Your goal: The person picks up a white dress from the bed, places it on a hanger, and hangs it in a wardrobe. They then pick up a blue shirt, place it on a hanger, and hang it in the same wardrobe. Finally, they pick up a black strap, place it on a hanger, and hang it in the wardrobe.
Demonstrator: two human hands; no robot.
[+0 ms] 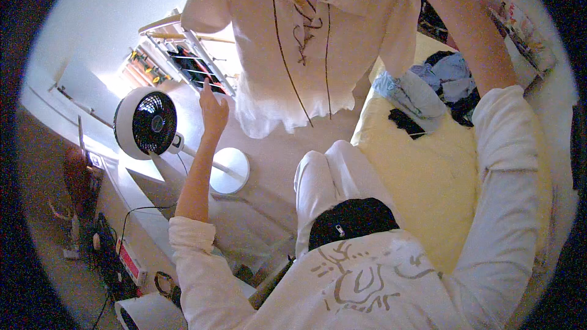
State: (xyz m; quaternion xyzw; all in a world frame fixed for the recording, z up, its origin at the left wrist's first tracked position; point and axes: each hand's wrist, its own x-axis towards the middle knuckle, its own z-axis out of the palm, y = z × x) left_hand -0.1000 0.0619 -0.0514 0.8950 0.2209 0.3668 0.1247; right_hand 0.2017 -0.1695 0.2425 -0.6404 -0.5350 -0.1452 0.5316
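Note:
A pale short-sleeved top [293,55] with dark trim lines and a laced neck opening hangs upright before me, its wavy hem above the floor. My right forearm [477,32] reaches up beside its sleeve, and the right hand is out of view past the top edge. What holds the top up is not visible. My left hand [213,110] is raised just left of the hem, apart from it, with the index finger extended and nothing held. Behind that hand stands a white pedestal fan [153,121] with a black grille.
On my right is a bed with a yellow sheet [426,178], bearing a pile of blue and dark clothes [447,80] and a black cloth [406,123]. A metal rack [192,62] stands at the back left. Cables and a white desk edge [137,201] run along the left.

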